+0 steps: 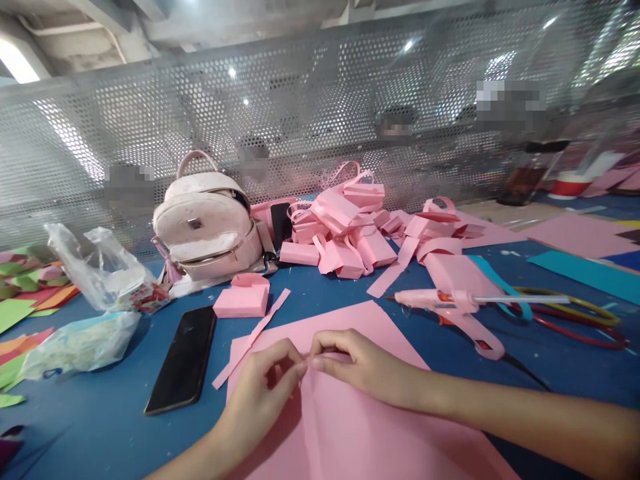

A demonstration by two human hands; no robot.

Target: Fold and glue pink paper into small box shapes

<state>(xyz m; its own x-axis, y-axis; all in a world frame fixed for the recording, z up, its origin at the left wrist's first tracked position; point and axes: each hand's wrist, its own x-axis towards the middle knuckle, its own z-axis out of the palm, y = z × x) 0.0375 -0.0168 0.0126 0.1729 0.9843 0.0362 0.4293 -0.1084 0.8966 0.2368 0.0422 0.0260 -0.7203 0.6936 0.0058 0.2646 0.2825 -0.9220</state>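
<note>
Two hands, left hand (260, 387) and right hand (357, 363), pinch one pink paper sheet (360, 427) at the desk's near edge. One black phone (183, 360) lies left, one glue gun (450, 307) right, one backpack (210, 223) behind.

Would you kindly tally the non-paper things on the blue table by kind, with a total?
Phones: 2 (one flat by the left hand, one against the backpack)
Backpack: 1
Glue gun: 1
Plastic bags: 2 (upper bag, lower bag)
Total: 6
</note>
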